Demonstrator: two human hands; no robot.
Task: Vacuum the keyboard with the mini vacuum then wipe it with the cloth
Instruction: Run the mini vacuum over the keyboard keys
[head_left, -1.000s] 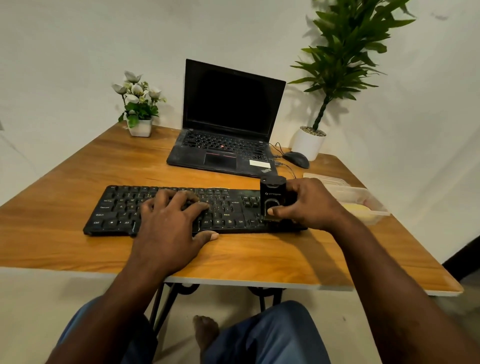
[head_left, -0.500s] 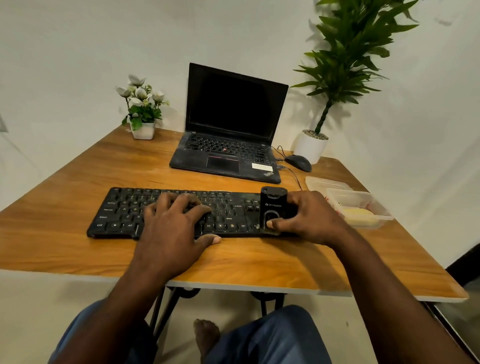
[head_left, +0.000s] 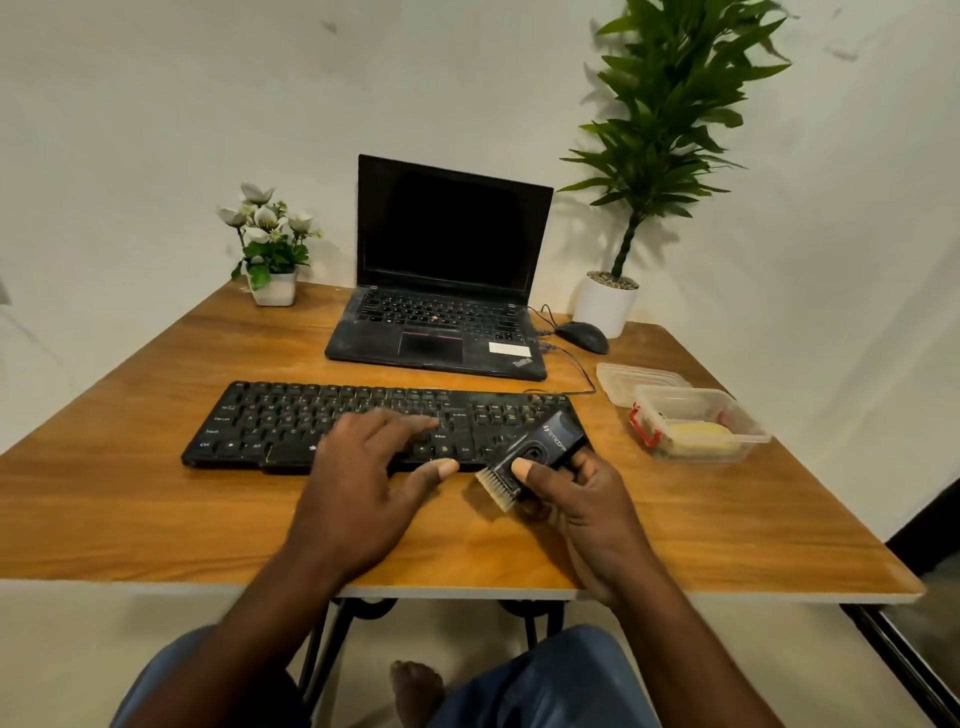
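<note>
The keyboard is laid across the middle of the wooden surface, not far from its front edge. The left hand is rested flat on the keys, with the fingers spread and nearly straight, and nothing is held in it. Its thumb is laid by the front edge of the keyboard. The vacuum is gripped by the right hand at the right end of the keyboard, with the thumb pressed on its upper side. It is held tilted, and its brush is pointed down and to the left, just in front of the keyboard. Whether the bristles touch the surface cannot be told. To the right a clear box is placed, and a yellow item is seen inside it. Behind the keyboard an open laptop with a dark screen is set, with a mouse beside it.
</note>
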